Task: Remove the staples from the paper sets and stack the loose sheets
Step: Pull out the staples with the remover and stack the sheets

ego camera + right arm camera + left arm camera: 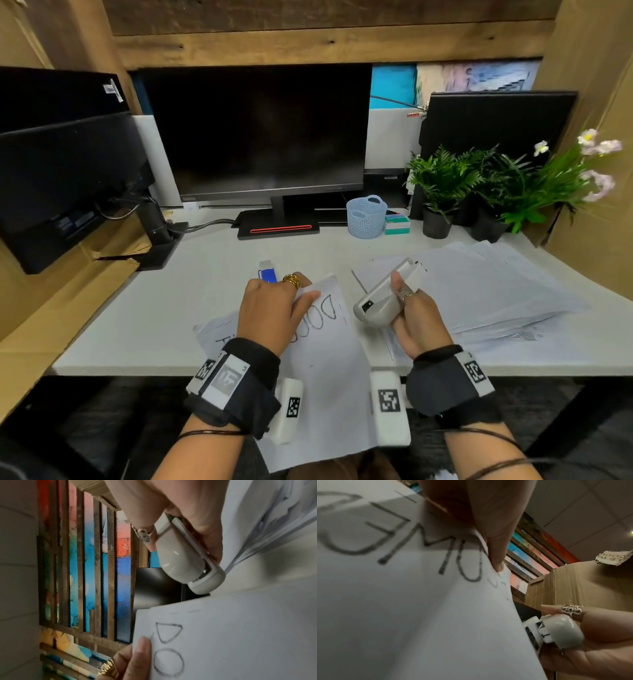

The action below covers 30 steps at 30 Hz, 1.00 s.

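Fingers (403,320) of the right hand (419,320) curl round a pale stapler (383,296), held above the desk (171,308). Left hand (270,308) pinches the top edge of a paper set (329,359) lettered in marker, just left of the stapler. Loose sheets (496,291) lie spread at right.

White paper set (329,370) with hand-drawn black letters, lifted off the desk and pinched at its top edge in the left hand (270,310); pale grey staple remover (383,294) gripped in the right hand (416,322), just right of that set, over loose sheets (496,291) spread beyond.
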{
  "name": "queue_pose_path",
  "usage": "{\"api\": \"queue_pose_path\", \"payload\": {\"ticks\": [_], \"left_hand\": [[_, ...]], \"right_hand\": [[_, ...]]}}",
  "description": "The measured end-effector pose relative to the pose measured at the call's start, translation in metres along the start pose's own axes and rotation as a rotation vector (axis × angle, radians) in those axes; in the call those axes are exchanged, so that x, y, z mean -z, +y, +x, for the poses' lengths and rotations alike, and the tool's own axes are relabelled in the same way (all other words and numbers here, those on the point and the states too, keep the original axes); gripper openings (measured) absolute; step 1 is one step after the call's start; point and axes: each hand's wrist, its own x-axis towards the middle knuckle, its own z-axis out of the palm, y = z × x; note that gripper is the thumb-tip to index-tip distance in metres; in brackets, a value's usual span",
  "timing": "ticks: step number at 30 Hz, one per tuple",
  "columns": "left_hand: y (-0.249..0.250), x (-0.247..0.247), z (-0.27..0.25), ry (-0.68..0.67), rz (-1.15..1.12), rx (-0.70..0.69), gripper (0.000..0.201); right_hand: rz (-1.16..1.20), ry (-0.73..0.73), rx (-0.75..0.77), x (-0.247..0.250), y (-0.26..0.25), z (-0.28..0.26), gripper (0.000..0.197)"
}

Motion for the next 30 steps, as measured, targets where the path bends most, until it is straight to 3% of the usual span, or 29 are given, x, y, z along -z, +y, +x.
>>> {"api": "queue_pose_path", "payload": {"ticks": [5, 11, 16, 23, 26, 30], "left_hand": [[-0.002, -0.01, -0.008, 0.093, -0.222, 0.033, 0.038], [0.0, -0.013, -0.009, 0.083, -0.359, -0.016, 0.053], [0.003, -0.017, -0.01, 0.057, -0.446, -0.05, 0.063], [0.004, -0.016, -0.012, 0.147, -0.561, -0.051, 0.037], [0.001, -0.014, -0.011, 0.145, -0.535, -0.05, 0.028], [0.008, 0.002, -0.006, -0.019, -0.37, -0.035, 0.035]], "right_hand": [[0.051, 0.098, 0.02, -0.004, 0.004, -0.011, 0.033], [0.005, 0.173, 0.096, -0.013, 0.007, -0.019, 0.024], [0.026, 0.208, 0.058, -0.016, 0.005, -0.015, 0.046], [0.037, 0.257, 0.082, -0.02, 0.005, -0.014, 0.049], [0.013, 0.25, 0.102, -0.022, 0.005, -0.013, 0.031], [-0.023, 0.224, 0.184, -0.024, 0.011, -0.013, 0.015]]}}
